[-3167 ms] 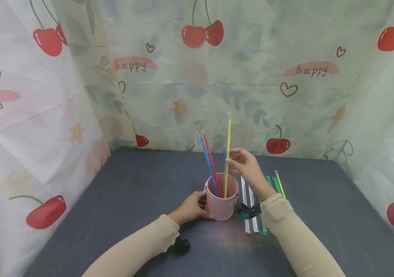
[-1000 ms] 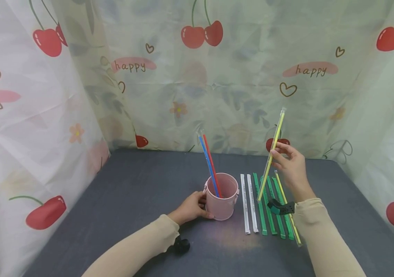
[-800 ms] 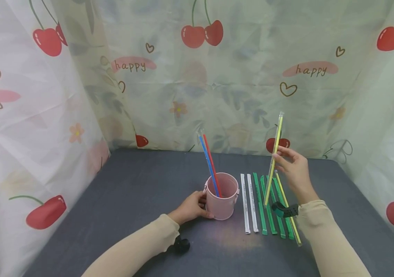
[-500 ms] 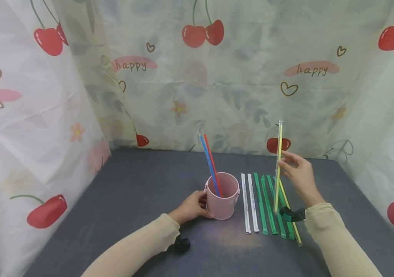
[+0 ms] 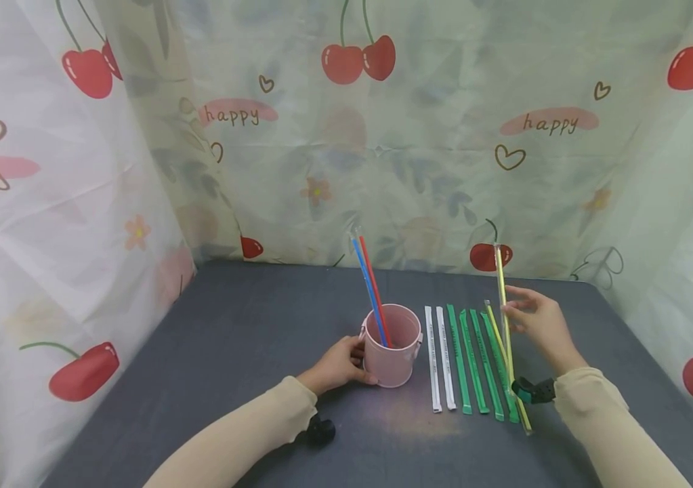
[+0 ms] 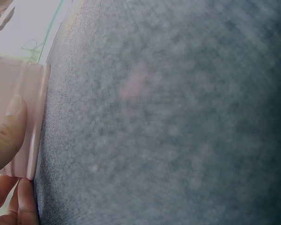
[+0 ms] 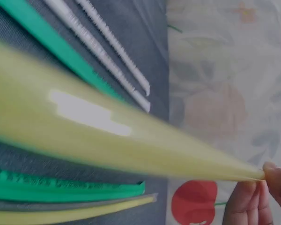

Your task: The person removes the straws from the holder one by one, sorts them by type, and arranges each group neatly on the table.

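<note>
Tabletop (image 5: 255, 332) bears the pink bucket (image 5: 389, 369), gripped at its side by the left hand (image 5: 337, 364); steady, gentle pressure should keep it upright. The right hand (image 5: 542, 329) pinches a wrapped yellow straw (image 5: 507, 349), tilted slightly, its lower part crossing another yellow straw (image 5: 523, 416) in the head view; a light pinch would best avoid crushing it. Compared with half a second ago, the held straw is lower and farther right.

Straws (image 5: 473, 361), pink bucket (image 5: 387, 368) on dark table (image 5: 248, 325)
</note>
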`<state>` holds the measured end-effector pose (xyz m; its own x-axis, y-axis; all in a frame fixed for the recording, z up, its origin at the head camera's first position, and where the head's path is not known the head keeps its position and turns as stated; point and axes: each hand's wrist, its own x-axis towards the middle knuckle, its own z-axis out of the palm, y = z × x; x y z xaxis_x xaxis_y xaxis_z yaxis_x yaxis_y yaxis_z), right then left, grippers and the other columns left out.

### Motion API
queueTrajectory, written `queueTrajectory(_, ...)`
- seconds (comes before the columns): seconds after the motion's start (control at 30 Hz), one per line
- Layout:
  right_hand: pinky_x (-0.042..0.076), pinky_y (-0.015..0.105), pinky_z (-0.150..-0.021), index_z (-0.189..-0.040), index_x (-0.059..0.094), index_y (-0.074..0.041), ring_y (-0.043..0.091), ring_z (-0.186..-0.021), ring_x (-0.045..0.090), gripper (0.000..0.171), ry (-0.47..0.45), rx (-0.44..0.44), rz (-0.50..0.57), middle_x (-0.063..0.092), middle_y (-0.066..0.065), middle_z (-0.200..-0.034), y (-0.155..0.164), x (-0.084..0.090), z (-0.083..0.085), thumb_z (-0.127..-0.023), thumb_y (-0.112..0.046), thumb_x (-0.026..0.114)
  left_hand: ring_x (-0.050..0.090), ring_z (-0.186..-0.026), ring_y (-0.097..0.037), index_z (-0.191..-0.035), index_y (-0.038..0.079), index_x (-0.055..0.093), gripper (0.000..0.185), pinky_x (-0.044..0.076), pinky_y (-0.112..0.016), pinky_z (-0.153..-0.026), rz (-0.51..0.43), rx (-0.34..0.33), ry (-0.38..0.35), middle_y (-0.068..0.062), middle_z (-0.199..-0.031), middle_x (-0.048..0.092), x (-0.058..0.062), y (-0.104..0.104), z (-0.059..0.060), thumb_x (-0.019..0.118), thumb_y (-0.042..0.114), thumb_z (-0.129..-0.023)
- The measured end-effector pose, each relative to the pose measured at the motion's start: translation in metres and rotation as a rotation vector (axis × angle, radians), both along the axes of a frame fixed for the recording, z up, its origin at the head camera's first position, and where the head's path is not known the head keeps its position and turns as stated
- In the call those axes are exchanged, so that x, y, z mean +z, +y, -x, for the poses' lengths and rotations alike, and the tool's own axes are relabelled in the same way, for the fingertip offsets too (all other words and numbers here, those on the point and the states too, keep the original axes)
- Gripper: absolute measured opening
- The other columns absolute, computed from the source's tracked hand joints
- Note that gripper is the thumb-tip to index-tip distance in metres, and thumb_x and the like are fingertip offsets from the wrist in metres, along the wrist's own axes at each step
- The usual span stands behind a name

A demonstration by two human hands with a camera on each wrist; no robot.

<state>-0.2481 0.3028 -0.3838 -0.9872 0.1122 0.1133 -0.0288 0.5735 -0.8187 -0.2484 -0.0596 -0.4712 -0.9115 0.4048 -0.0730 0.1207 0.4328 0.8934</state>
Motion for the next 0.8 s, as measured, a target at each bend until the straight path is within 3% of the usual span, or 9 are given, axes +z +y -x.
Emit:
queueTrajectory(0.17,0.058,0.032,-0.072,-0.142,0.044,-0.001,0.003,-0.081,0.060,0.054,-0.099,0.039,-0.035,0.064,0.021,-0.111,0.008,-0.005,0.000,-0.095,-0.020,0.062,0.059,-0.108,-0.026,-0.132,0.004,0.053,0.070,0.051,-0.043,-0.095,0.003,0.001,0.002,-0.011,-0.118,0.057,-0.002,0.000,0.001,0.086,0.010,-0.071)
queueTrajectory(0.4,0.057,0.034,-0.069,-0.139,0.045,0.004,0.010,-0.080,0.063,0.051,-0.150,0.038,-0.083,0.067,0.023,-0.106,0.018,-0.017,0.003,-0.095,-0.013,0.061,0.059,-0.108,-0.027,-0.131,0.004,0.054,0.069,0.051,-0.044,-0.095,0.001,0.009,-0.001,-0.011,-0.117,0.057,-0.002,0.000,0.001,0.086,0.009,-0.070)
queueTrajectory(0.8,0.059,0.037,-0.073,-0.141,0.041,0.004,0.016,-0.085,0.067,0.054,-0.270,0.012,-0.072,0.060,0.030,-0.121,0.031,-0.035,0.008,-0.094,-0.011,0.062,0.058,-0.110,-0.028,-0.131,0.003,0.054,0.069,0.050,-0.044,-0.096,0.012,0.013,0.003,-0.011,-0.119,0.055,-0.003,0.000,0.001,0.087,0.010,-0.070)
